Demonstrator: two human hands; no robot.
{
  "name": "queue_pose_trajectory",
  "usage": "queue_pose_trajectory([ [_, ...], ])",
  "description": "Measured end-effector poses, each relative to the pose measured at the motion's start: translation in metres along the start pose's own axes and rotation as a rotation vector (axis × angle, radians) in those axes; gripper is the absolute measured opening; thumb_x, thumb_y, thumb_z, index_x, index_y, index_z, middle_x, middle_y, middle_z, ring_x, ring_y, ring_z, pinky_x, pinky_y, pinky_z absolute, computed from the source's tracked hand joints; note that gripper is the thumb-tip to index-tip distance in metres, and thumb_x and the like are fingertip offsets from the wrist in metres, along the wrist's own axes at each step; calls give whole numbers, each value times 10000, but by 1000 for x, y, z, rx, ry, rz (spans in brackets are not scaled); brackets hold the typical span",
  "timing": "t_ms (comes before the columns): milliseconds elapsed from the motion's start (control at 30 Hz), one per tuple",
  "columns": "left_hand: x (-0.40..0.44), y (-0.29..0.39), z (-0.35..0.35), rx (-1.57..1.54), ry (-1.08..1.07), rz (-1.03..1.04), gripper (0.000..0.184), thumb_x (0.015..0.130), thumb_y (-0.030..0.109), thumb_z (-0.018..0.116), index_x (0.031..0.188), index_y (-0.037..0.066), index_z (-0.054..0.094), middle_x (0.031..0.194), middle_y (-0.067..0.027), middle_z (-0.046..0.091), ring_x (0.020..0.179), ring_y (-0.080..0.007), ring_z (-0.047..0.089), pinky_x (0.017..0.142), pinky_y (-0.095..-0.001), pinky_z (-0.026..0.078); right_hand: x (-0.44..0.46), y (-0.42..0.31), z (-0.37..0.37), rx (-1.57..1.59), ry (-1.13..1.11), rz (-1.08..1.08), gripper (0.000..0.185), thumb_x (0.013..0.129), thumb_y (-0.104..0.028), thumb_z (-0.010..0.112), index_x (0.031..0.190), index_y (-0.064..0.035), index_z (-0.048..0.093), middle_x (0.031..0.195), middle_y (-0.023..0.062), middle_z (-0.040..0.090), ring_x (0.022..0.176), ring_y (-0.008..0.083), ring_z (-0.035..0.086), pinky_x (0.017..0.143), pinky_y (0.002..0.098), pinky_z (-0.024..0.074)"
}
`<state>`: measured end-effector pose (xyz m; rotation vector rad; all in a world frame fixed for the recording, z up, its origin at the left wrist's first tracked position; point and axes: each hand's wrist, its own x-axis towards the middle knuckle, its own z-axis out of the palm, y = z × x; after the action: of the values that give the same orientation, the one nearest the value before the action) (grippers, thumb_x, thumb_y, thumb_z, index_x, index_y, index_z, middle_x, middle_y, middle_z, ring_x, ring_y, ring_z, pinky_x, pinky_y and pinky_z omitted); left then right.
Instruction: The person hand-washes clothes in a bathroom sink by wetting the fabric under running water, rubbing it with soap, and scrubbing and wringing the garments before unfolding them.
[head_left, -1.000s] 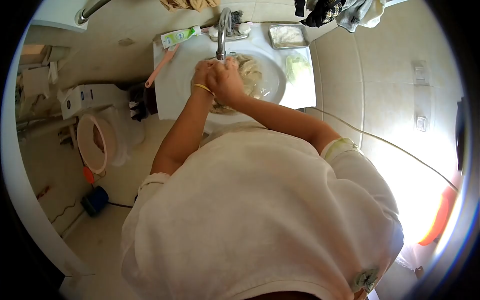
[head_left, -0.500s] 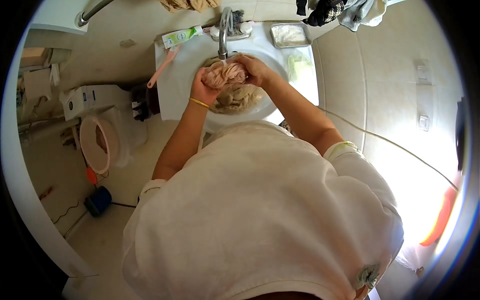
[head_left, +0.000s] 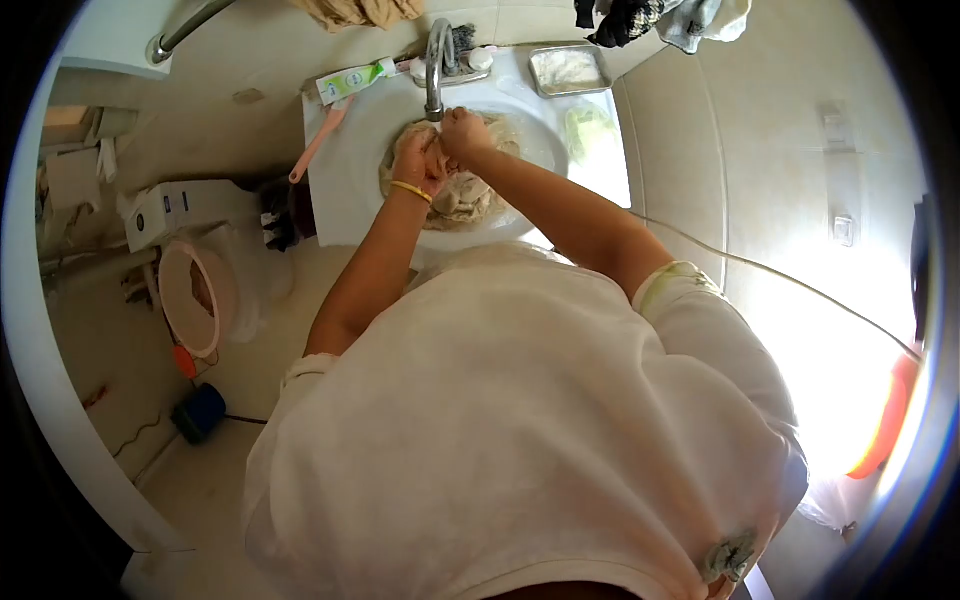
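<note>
Over the white sink basin (head_left: 545, 150), my left hand (head_left: 415, 165) with a yellow bracelet at its wrist is closed round a wet pink cloth (head_left: 437, 160). My right hand (head_left: 466, 134) is curled into a fist close beside it, just under the faucet (head_left: 434, 85), and grips the same cloth; its fingertips are partly hidden. Beneath both hands a crumpled beige cloth (head_left: 468, 200) lies in the basin. Whether water runs from the spout cannot be made out.
A green-and-white tube (head_left: 350, 82) and a pink-handled brush (head_left: 322, 138) lie on the counter's left. On the right are a metal tray (head_left: 570, 72) and a pale green packet (head_left: 590, 132). A pink tub (head_left: 190, 330) and blue brush (head_left: 198, 412) stand lower left. Clothes (head_left: 690, 25) hang above.
My right hand has come down and left, closer to my left hand, and turned into a fist. The pink cloth is bunched smaller and lower. The view has shifted slightly.
</note>
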<state>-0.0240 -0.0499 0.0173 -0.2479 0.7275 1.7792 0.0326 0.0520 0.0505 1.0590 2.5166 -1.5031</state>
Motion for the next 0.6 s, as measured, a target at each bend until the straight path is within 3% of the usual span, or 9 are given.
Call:
queue_pose_trajectory([
  [100,17,3,-43,-206,-93,98,194,865,273,408,814,122,519,733,-39,528,665,-189,533,604,-346,469,-43,-22,18,-88,242,-219,283,748,-197,535,962,-16,579,1093,218,486,907,317,554,767,380,467],
  [200,0,-24,-5,-397,-106,226,171,853,234,426,753,128,515,657,-24,505,592,-184,522,542,-337,453,-62,-30,30,-499,297,-473,291,759,-201,537,972,-5,568,1083,228,484,944,335,544,785,399,461],
  [267,14,-12,-30,-145,-161,51,110,832,205,468,763,132,514,709,-15,520,619,-191,529,528,-347,454,-2,-2,11,-349,96,-248,305,763,-210,542,980,4,554,1063,232,483,931,374,529,792,419,451],
  [300,11,-13,-23,-91,-86,67,93,834,191,468,779,132,516,729,-13,524,643,-188,531,540,-342,458,20,12,8,-271,1,-131,313,765,-215,544,984,8,548,1053,234,483,925,393,521,795,429,446],
  [433,-23,-6,42,24,279,136,67,837,154,472,832,130,535,797,-11,544,735,-186,547,602,-327,475,11,17,11,-174,75,-125,289,833,-244,490,973,7,527,1012,241,493,869,437,519,777,469,437],
  [500,27,0,-53,462,45,209,83,842,177,479,842,130,548,824,-25,559,772,-197,562,634,-325,479,-37,-20,8,-52,206,-40,280,826,-241,498,959,3,531,992,236,503,881,413,532,773,466,437],
  [533,52,3,-99,658,-58,283,93,844,189,483,847,130,554,838,-32,566,790,-202,570,650,-323,482,-55,-25,15,-167,232,-208,266,809,-225,513,944,3,533,1012,236,495,897,397,530,782,452,444],
  [567,52,0,-96,554,-140,242,101,847,197,478,832,131,553,818,-32,563,759,-198,565,633,-322,481,-72,-31,23,-282,258,-373,252,791,-209,528,928,3,535,1031,237,488,914,380,529,790,439,451],
  [600,51,-3,-92,451,-218,193,112,849,205,472,818,132,551,798,-33,559,728,-194,560,616,-322,480,-70,-30,22,-315,242,-378,247,787,-206,531,922,0,534,1033,238,486,914,380,528,788,437,452],
])
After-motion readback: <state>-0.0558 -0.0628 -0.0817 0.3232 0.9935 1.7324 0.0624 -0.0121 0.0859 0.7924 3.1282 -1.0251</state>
